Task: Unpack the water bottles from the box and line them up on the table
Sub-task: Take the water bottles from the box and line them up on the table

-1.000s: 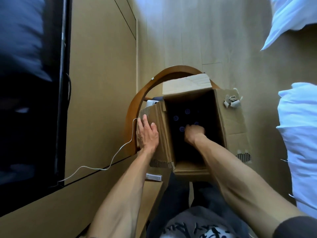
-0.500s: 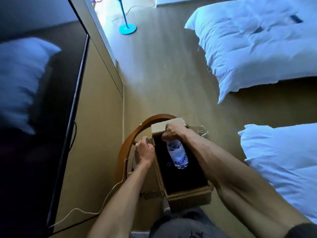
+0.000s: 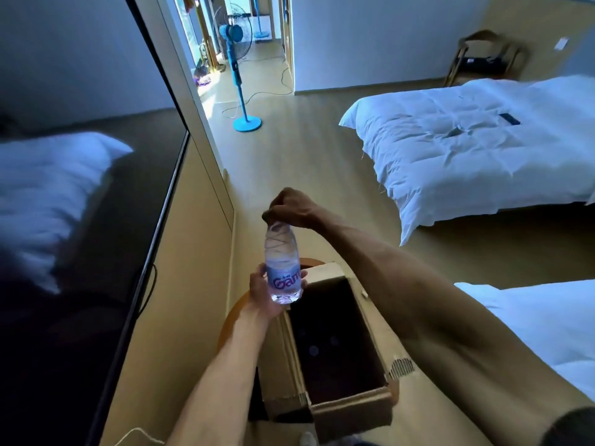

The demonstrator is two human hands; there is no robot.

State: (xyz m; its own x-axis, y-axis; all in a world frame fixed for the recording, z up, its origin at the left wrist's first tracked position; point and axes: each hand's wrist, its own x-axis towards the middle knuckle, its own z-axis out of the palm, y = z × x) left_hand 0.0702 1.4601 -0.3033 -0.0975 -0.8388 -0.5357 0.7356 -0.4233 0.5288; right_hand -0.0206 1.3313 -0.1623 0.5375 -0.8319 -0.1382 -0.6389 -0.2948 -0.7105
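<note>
Head view: my right hand [image 3: 291, 207] pinches the bottle [image 3: 282, 263] at its cap; my left hand [image 3: 264, 292] grips its labelled lower body. I hold the bottle upright in the air, above the far left corner of the open box [image 3: 351, 410]. More caps show faintly inside the box.

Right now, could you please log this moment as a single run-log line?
step: unpacking | right hand: pinches bottle top | left hand: holds bottle's lower part | bottle: upright above open box
</note>
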